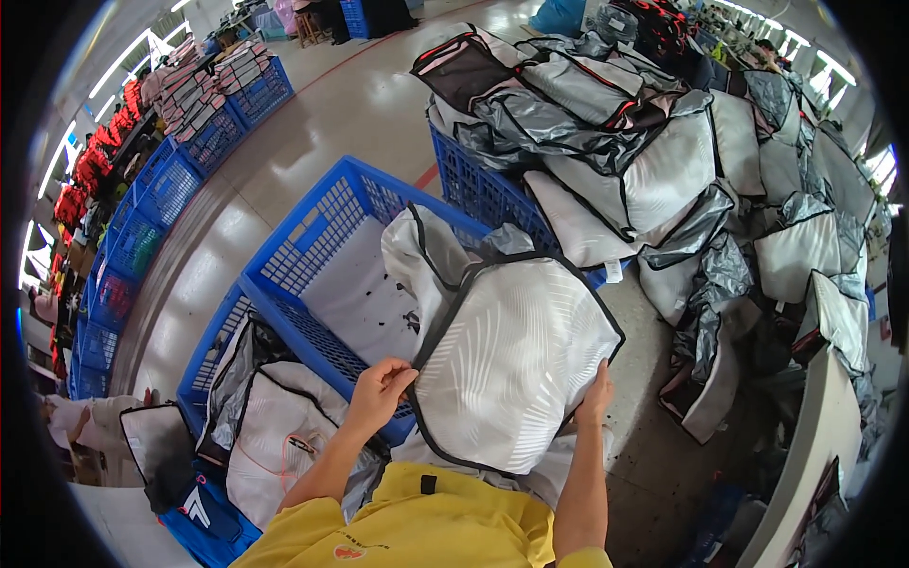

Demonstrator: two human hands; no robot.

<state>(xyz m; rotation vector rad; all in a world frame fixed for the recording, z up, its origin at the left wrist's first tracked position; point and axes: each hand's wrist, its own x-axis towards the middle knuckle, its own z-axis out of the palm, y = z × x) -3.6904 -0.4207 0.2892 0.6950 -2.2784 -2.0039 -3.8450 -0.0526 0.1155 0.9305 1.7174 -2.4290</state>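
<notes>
Between my two hands, above the near end of a blue plastic crate, is a pale grey sewn bag piece with black-bound edges and a leaf-like pattern. Its left edge is pinched in the fingers of my left hand. On the opposite side, my right hand grips the lower right edge, its fingers partly hidden behind the cloth. A folded grey part of similar cloth stands up behind it, over the crate. A white sheet with dark scraps lines the crate's bottom.
To the right, a big heap of grey and silver bag pieces fills another crate and spills onto the floor. A crate at lower left holds more pieces, beside a blue bag. Loaded blue crates line the far left.
</notes>
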